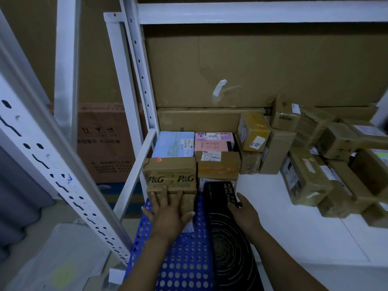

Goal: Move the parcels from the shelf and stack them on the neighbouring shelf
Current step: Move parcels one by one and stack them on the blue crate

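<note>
Head view | pressing box (187, 203) against P&G box (171, 175) with flat, spread left hand (168, 213), likely squaring them | gripping black parcel (227, 248) edge with curled right hand (244, 211)

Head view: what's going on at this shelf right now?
A person is working at a white shelf loaded with parcels. The left hand presses flat, fingers spread, on a small brown box in front of the P&G carton. The right hand touches the right edge of a black package. A heap of parcels sits further right.
</note>
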